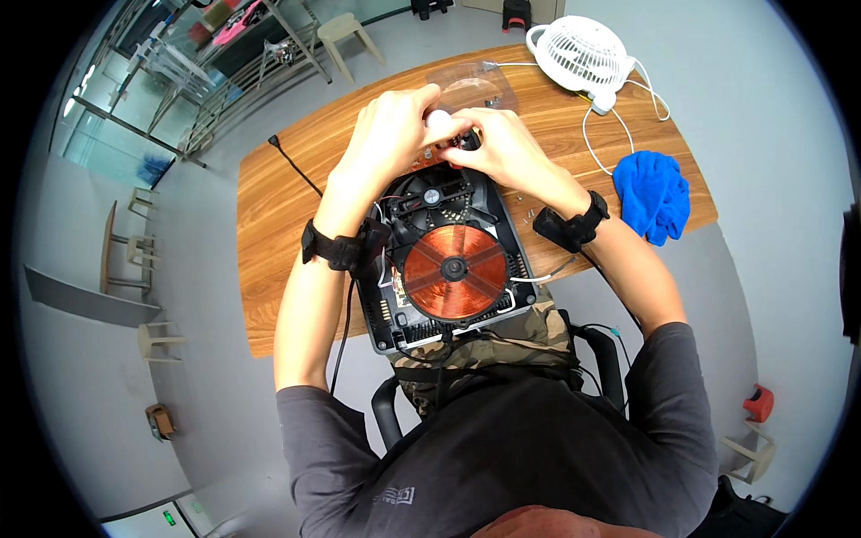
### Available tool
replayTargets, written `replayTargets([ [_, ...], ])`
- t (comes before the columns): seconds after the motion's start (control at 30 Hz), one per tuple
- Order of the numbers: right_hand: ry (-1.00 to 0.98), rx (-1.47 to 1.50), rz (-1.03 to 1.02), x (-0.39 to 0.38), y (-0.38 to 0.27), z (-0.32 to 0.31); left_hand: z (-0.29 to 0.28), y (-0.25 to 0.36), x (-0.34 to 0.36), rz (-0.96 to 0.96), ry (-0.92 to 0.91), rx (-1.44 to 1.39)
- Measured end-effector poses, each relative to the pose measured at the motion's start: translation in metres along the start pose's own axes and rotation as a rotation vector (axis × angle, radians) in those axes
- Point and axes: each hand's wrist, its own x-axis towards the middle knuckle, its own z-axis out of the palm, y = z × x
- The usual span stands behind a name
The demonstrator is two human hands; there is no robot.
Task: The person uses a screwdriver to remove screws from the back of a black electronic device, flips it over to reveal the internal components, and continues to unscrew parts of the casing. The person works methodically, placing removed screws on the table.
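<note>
An opened induction cooker [498, 309] lies at the table's near edge, its copper coil [455, 291] and black cooling fan [408, 190] exposed. Beyond its far edge, my left hand [387, 130] and my right hand [509, 152] meet with bent, closed fingers. Between them shows a small white rounded piece [438, 120], along with a dark part with a bit of red. My fingers cover most of these pieces, so their kind is unclear. Both wrists wear black straps and rest above the cooker's sides.
A white fan [583, 54] with a cord stands at the table's far right, near a crumpled blue cloth [653, 197]. Behind my hands lies a clear plastic sheet [498, 82]. Small screws [527, 217] are scattered right of the cooker; a black cable [296, 166] lies left.
</note>
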Motion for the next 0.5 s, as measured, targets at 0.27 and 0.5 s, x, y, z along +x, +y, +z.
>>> replayTargets([
  [0.27, -0.163, -0.046, 0.185, 0.007, -0.01, -0.016, -0.001, -0.013, 0.0, 0.213, 0.02, -0.25],
  [0.5, 0.082, -0.111, 0.042, 0.006, -0.005, -0.01, 0.005, 0.001, 0.008, 0.063, 0.013, -0.158],
])
